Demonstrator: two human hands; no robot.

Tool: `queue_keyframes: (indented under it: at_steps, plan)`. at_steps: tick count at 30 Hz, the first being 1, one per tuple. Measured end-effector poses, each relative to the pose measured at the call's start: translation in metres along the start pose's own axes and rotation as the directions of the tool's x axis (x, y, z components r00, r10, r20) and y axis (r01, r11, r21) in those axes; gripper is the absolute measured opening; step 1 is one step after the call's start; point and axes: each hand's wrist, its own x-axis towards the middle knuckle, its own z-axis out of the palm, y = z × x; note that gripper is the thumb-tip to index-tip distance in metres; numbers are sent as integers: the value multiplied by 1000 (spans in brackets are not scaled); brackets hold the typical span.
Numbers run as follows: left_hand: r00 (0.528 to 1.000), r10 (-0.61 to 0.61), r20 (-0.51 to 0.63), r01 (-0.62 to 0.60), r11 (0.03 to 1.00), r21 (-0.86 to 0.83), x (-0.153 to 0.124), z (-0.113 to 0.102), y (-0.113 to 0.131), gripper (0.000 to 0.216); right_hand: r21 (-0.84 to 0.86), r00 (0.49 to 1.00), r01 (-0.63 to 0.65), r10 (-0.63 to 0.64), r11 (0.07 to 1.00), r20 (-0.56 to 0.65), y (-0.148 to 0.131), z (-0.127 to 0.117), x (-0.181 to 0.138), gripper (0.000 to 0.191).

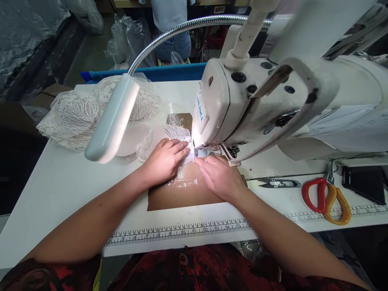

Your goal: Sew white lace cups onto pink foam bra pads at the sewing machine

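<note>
My left hand lies flat on white lace fabric, fingers stretched toward the presser foot area of the sewing machine. At the near side of the needle area, my right hand has its fingers pressed together at the edge of the fabric. The strip of cloth between the hands is bright under the lamp, and its detail is washed out. Beneath both hands is a brown sheet with clear tape on it. A heap of cream lace spreads to the left, joined by smooth pale cloth.
A gooseneck lamp arches over the lace. Thread snips and red-and-yellow-handled scissors lie at right, near a black tray. A ruler tape runs along the table's front edge. Another person is beyond the table.
</note>
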Motion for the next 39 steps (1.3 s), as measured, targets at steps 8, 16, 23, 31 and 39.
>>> queue_keyframes:
  at_steps: [8, 16, 23, 31, 39]
  plan:
    - [996, -66, -67, 60, 995, -79, -6, 0, -3, 38, -2, 999, 37, -37, 999, -12, 0, 1, 0, 36]
    - [958, -229, -171, 191, 958, -212, -11, 0, -8, 26, 128, 985, 46, -67, 991, 160, 19, -59, -39, 36]
    - [1000, -30, -1, 26, 893, -450, -33, -30, 23, 18, -396, 950, -199, 276, 897, 148, 87, -62, -109, 47]
    - [998, 62, 31, -27, 765, -644, -55, -51, 61, 26, -362, 966, -158, 220, 919, 138, 107, -51, -104, 39]
    - [899, -385, 209, 421, 628, -655, -45, -38, 20, 63, -110, 985, -168, 172, 980, 32, 89, -52, -102, 40]
